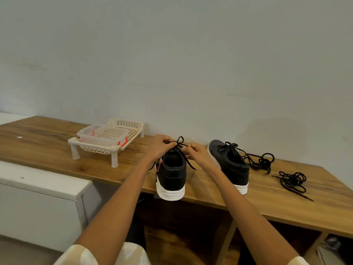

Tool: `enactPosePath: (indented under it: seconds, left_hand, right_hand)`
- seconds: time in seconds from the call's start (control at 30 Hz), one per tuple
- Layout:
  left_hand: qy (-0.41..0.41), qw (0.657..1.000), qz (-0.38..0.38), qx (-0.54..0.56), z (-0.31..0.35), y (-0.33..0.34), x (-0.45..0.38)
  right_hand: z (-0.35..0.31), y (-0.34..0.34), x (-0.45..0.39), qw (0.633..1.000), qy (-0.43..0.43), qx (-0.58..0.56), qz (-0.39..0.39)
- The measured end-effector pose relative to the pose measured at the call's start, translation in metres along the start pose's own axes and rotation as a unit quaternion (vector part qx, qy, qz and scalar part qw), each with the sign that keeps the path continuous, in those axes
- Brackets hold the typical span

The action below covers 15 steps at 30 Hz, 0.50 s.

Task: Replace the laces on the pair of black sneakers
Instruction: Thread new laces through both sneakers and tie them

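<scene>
- Black sneaker (172,173) with a white sole stands on the wooden table (47,142), heel toward the camera and hanging slightly over the near edge.
- Left hand (159,147) is closed, pinching the black lace (181,145) at the top of that shoe; a loop of lace stands up just above the fingers.
- Right hand (196,153) is closed too, fingertips gripping the same lace from the other side; one loose end trails down by the shoe's right side.
- Second sneaker (228,162) sits just right of the hands, laced, with its bow tied.
- Two loose bundles of black lace lie on the table further right: one (262,161) close beside the second sneaker, another (292,181) nearer the front edge.
- A cream plastic rack (107,144) on short legs stands at the left, holding a clear container (101,135) with red clips.
</scene>
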<state>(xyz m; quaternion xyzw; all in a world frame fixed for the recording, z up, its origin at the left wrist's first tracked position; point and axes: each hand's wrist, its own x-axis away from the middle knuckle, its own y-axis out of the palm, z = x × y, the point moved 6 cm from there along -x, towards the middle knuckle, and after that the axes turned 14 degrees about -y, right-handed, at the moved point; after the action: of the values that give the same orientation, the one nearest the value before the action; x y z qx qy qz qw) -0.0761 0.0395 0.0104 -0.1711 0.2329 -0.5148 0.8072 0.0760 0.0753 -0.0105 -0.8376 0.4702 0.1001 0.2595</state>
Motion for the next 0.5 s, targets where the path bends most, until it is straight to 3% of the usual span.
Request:
enactPosePath:
  seconds: [0.1, 0.27, 0.37, 0.5]
  left_hand:
    - [-0.001, 1.0, 0.005, -0.003, 0.0, 0.0, 0.0]
    - [-0.026, 1.0, 0.018, 0.005, 0.001, 0.0, 0.003]
    - [-0.038, 0.999, 0.03, 0.001, 0.002, 0.0, 0.004]
    - [-0.049, 0.998, 0.033, 0.001, 0.004, 0.002, 0.006]
  right_hand:
    - [0.002, 0.001, 0.003, 0.996, 0.013, 0.062, -0.064]
    - [0.003, -0.011, 0.008, 0.997, 0.024, 0.014, -0.077]
    - [-0.005, -0.018, 0.006, 0.991, 0.029, -0.127, 0.004]
    - [-0.024, -0.03, -0.002, 0.946, -0.029, -0.307, 0.097]
